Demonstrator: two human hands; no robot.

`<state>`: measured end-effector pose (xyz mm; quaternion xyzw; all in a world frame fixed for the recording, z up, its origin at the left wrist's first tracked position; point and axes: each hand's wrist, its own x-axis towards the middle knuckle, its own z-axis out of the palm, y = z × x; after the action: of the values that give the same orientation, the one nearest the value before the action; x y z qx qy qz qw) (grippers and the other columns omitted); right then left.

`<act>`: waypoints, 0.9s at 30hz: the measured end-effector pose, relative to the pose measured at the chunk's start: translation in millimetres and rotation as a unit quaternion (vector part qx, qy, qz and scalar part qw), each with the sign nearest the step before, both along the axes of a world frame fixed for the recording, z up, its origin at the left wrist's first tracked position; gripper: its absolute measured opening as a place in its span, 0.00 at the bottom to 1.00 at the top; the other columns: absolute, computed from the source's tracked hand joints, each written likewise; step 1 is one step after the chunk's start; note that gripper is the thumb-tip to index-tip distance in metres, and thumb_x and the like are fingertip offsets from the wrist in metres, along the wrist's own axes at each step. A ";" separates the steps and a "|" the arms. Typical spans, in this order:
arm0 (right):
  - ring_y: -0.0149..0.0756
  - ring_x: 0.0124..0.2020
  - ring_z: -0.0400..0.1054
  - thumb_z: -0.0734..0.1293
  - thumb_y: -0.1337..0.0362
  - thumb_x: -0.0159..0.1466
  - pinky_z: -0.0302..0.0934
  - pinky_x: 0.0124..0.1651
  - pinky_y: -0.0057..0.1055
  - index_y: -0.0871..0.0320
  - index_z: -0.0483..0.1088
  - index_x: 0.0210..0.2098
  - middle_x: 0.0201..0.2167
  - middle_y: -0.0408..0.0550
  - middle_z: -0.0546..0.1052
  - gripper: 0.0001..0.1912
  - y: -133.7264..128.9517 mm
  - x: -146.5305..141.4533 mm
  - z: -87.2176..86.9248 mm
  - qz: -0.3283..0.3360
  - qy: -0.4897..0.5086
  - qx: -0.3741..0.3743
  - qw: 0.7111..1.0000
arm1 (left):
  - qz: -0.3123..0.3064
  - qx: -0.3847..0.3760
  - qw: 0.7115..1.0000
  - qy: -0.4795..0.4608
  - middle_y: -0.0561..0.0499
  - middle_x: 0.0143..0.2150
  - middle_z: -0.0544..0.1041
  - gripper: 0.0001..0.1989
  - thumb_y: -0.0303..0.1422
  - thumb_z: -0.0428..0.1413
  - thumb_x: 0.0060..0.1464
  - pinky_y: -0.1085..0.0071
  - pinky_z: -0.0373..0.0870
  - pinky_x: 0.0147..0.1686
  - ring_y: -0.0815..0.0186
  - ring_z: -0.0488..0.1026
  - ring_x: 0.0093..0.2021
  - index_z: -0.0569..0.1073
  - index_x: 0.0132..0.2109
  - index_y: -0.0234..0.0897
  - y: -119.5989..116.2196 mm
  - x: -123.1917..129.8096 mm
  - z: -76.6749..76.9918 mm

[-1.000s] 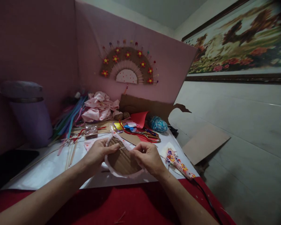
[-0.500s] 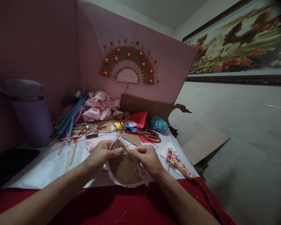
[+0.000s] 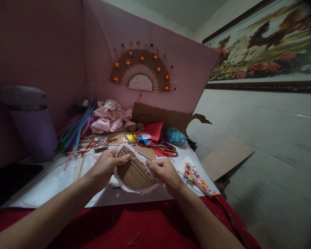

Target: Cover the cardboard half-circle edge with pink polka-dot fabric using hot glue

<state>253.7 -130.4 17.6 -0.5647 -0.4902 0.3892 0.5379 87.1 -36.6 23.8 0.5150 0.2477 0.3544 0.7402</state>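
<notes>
Between my hands is a half-round cardboard piece (image 3: 137, 174), its ribbed brown back facing me and pink dotted cloth folded over its edge. My left hand (image 3: 107, 164) grips its left side, thumb lying on the cardboard. My right hand (image 3: 164, 173) pinches the cloth-covered edge at the right. A thin pale strand runs from near my left thumb toward the right fingers; I cannot make out what it is. The piece is held above the front of the white sheet (image 3: 98, 199). Just behind it lie a plain brown cardboard piece (image 3: 145, 151) and scissors (image 3: 167, 149).
A flower-patterned glue gun (image 3: 198, 180) with a black cord lies at the right. Behind are blue yarn (image 3: 175, 136), crumpled pink cloth (image 3: 110, 116) and thin sticks (image 3: 80, 166). A purple tumbler (image 3: 33, 128) stands left. A flowered fan shape (image 3: 142, 65) hangs on the pink board.
The cardboard piece has tilted and risen slightly, showing more of its back. My left hand has shifted a little left, and my hands are farther apart.
</notes>
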 end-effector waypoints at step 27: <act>0.26 0.19 0.55 0.65 0.36 0.51 0.46 0.20 0.23 0.63 0.72 0.21 0.16 0.41 0.66 0.32 3.8 4.4 -8.1 0.017 -0.078 0.029 0.996 | 0.010 0.011 1.000 0.023 0.48 0.25 0.79 0.12 0.30 0.67 0.35 0.71 0.70 0.29 0.65 0.74 0.26 0.76 0.30 0.31 7.7 -7.3 10.1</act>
<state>258.1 -126.6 9.5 -0.5693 -0.5514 0.3384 0.5073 79.8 -28.9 34.0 0.5284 0.2664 0.3526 0.7249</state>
